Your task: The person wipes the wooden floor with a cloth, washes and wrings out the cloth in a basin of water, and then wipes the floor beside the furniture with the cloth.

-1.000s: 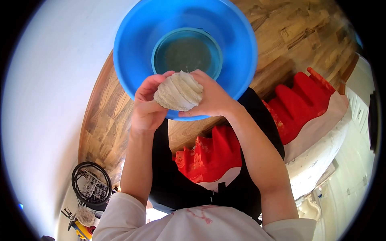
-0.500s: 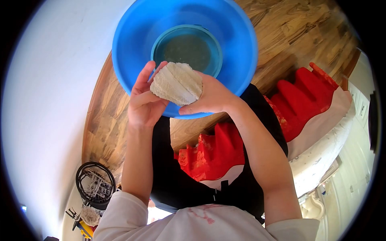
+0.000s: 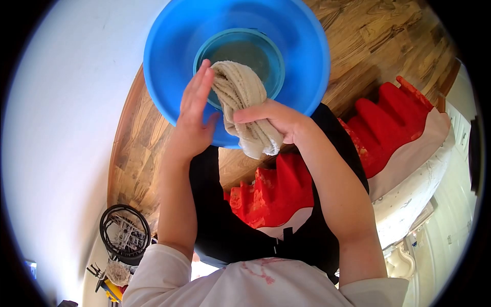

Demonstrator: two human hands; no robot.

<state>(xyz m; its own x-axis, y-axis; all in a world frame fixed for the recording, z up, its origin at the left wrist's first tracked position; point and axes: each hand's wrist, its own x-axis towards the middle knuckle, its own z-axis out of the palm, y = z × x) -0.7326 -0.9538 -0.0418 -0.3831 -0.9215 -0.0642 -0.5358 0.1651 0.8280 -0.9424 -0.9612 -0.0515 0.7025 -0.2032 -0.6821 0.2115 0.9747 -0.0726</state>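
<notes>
A beige cloth point(image 3: 238, 87), bunched into long folds, is gripped around its lower middle by my right hand point(image 3: 276, 116). Its near end hangs below that hand, and the far end reaches over the small teal basin. On the cloth's left side my left hand point(image 3: 196, 110) is held up with fingers stretched out and the thumb apart, holding nothing. The teal basin point(image 3: 280, 71) contains murky water and sits inside a large blue tub point(image 3: 307, 56). Both hands are above the tub's near rim.
Wood flooring point(image 3: 368, 46) surrounds the tub, with a white wall point(image 3: 61, 102) at left. Red fabric point(image 3: 391, 123) drapes at right and between my black-clad legs. A black round wire basket point(image 3: 124, 230) stands at lower left.
The cloth was a compact folded bundle between both hands. Now it is turned lengthwise and hangs longer from my right hand, while my left hand has come off it with fingers straightened.
</notes>
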